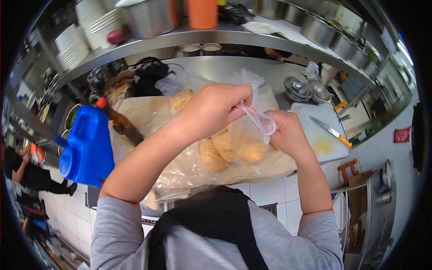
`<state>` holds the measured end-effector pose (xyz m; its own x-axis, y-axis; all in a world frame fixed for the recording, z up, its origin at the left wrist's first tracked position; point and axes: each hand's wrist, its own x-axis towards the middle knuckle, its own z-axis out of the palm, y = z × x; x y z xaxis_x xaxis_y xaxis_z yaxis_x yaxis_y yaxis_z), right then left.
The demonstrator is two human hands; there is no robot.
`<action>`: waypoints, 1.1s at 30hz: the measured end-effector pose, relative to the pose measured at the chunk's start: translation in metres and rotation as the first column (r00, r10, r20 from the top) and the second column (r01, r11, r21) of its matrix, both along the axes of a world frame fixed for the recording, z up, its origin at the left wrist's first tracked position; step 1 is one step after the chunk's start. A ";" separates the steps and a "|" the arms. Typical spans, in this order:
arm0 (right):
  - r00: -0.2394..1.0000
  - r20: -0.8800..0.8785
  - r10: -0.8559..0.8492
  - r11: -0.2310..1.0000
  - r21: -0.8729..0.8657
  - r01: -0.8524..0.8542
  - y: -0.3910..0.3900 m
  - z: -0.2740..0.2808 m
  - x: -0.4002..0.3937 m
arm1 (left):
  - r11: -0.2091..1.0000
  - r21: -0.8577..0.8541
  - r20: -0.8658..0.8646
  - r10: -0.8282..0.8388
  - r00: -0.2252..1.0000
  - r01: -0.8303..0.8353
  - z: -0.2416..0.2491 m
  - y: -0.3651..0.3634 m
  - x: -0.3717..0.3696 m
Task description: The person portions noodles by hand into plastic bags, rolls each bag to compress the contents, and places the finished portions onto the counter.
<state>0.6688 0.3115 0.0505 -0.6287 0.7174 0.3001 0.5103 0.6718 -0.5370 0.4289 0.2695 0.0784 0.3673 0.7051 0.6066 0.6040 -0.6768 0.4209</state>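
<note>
A clear plastic bag [252,150] with yellowish, crumbly or shredded-looking food in its bottom hangs between my hands. My left hand [220,105] is closed on its upper edge, fingers pinched together. My right hand [286,130] pinches the opposite side of the bag's mouth, where the plastic is drawn into a loop. Just below and to the left, other filled bags [213,155] of the same yellowish food lie on brown paper [281,167] partly covered by clear plastic sheeting. Another portion [181,100] sits farther back, partly behind my left forearm.
At left stand a blue plastic jug [92,148] and a brown bottle [123,123] with a red cap. A yellow-handled knife [330,130] rests on a white cutting board [317,148] at right, near metal bowls [297,87]. A steel shelf [220,41] crosses above. Another person [38,173] is far left.
</note>
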 end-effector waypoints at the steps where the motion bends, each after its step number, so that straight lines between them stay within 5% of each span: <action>1: 0.994 0.110 0.015 0.955 -0.295 0.018 0.004 -0.003 -0.012 | 1.000 0.003 -0.002 0.028 1.000 -0.028 0.004 -0.011 -0.012; 2: 0.993 0.108 0.044 0.957 -0.291 -0.010 -0.001 -0.017 -0.029 | 0.998 0.027 0.021 0.064 0.998 -0.064 0.007 -0.022 -0.024; 3: 0.912 -0.410 0.005 0.930 -0.333 -0.155 -0.012 -0.040 -0.049 | 0.994 0.050 0.043 0.097 0.994 -0.099 0.009 -0.033 -0.036; 4: 0.583 -0.809 -0.080 0.901 -0.308 -0.305 -0.021 -0.060 -0.071 | 0.991 0.053 0.040 0.122 0.992 -0.124 0.010 -0.041 -0.046; 7: 0.679 -0.712 -0.178 0.744 -0.549 -0.381 -0.040 -0.098 -0.151 | 0.971 0.165 0.001 0.177 0.984 -0.175 0.006 -0.058 -0.071; 9: 0.625 -0.763 -0.161 0.694 -0.538 -0.478 -0.034 -0.116 -0.187 | 0.901 0.303 0.094 0.297 0.950 -0.311 -0.015 -0.050 -0.101; 10: 0.568 -0.809 -0.155 0.653 -0.515 -0.556 -0.032 -0.117 -0.203 | 0.909 0.106 0.231 0.372 0.899 -0.404 -0.033 -0.054 -0.126; 11: 0.565 -0.813 -0.141 0.648 -0.507 -0.568 -0.033 -0.113 -0.214 | 0.902 0.115 0.229 0.384 0.895 -0.416 -0.046 -0.063 -0.142; 13: 0.731 -0.682 -0.012 0.810 -0.435 -0.393 -0.037 -0.105 -0.228 | 0.814 -0.193 0.518 0.559 0.648 -0.548 -0.080 -0.087 -0.159; 15: 0.770 -0.632 0.087 0.889 -0.299 -0.346 -0.054 -0.089 -0.229 | 0.916 -0.380 0.611 0.353 0.709 -0.129 -0.158 -0.093 -0.184; 16: 0.809 -0.563 0.168 0.943 -0.148 -0.299 -0.061 -0.084 -0.231 | 0.934 -0.357 0.758 0.274 0.592 0.024 -0.180 -0.099 -0.184; 19: 0.809 -0.574 0.127 0.919 -0.239 -0.314 -0.058 -0.094 -0.253 | 0.868 -0.450 0.769 0.258 0.586 0.208 -0.182 -0.113 -0.192; 20: 0.811 -0.570 0.135 0.921 -0.231 -0.315 -0.053 -0.094 -0.260 | 0.838 -0.543 0.715 0.427 0.554 0.055 -0.188 -0.115 -0.192; 25: 0.829 -0.559 0.022 0.805 -0.482 -0.346 -0.022 -0.143 -0.291 | 0.661 -0.746 0.548 0.537 0.641 0.084 -0.162 -0.102 -0.208; 27: 0.867 -0.490 0.089 0.880 -0.368 -0.299 -0.021 -0.158 -0.280 | 0.572 -0.818 0.485 0.624 0.613 0.065 -0.180 -0.104 -0.211; 29: 0.905 -0.399 0.152 0.934 -0.243 -0.264 -0.023 -0.183 -0.268 | 0.845 -0.471 0.441 0.475 0.762 -0.254 -0.228 -0.102 -0.218; 30: 0.894 -0.375 0.244 0.912 -0.224 -0.343 -0.027 -0.214 -0.259 | 0.942 -0.324 0.540 0.260 0.801 -0.087 -0.242 -0.113 -0.214; 31: 0.874 -0.352 0.335 0.883 -0.208 -0.422 -0.035 -0.239 -0.250 | 0.937 -0.338 0.547 0.268 0.793 -0.084 -0.263 -0.123 -0.214; 32: 0.878 -0.346 0.331 0.880 -0.222 -0.420 -0.047 -0.256 -0.239 | 0.960 -0.209 0.264 0.238 0.935 -0.185 -0.289 -0.131 -0.216; 33: 0.845 -0.199 0.496 0.867 0.056 -0.495 -0.061 -0.270 -0.227 | 0.971 -0.051 -0.053 0.229 0.972 -0.232 -0.306 -0.139 -0.213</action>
